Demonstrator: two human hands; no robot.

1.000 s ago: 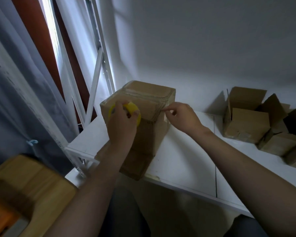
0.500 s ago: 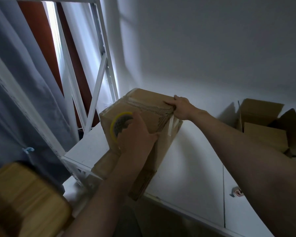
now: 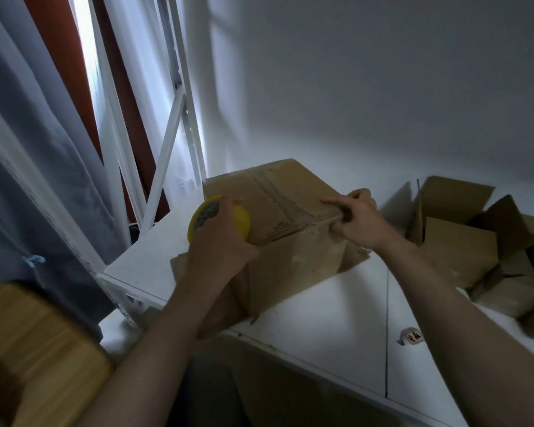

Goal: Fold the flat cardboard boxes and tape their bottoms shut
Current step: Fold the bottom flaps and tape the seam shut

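A folded brown cardboard box (image 3: 293, 241) stands bottom-up on the white table (image 3: 336, 309), near its left end. Tape strips run along the seam on its upper face. My left hand (image 3: 219, 238) grips a yellow tape roll (image 3: 241, 220) against the box's near left edge. My right hand (image 3: 356, 218) rests on the box's right top edge, fingers curled over the corner with the index finger stretched along the taped seam.
Several folded open boxes (image 3: 475, 241) are piled at the table's right against the wall. A small tape roll (image 3: 412, 336) lies on the table in front. A white metal rack frame (image 3: 167, 143) and grey curtain (image 3: 28, 167) stand left; a wooden surface (image 3: 34, 359) lies lower left.
The box has turned, its long side now facing me. My left hand with the roll moved to the near left edge. My right hand shifted from the far top edge to the right corner.
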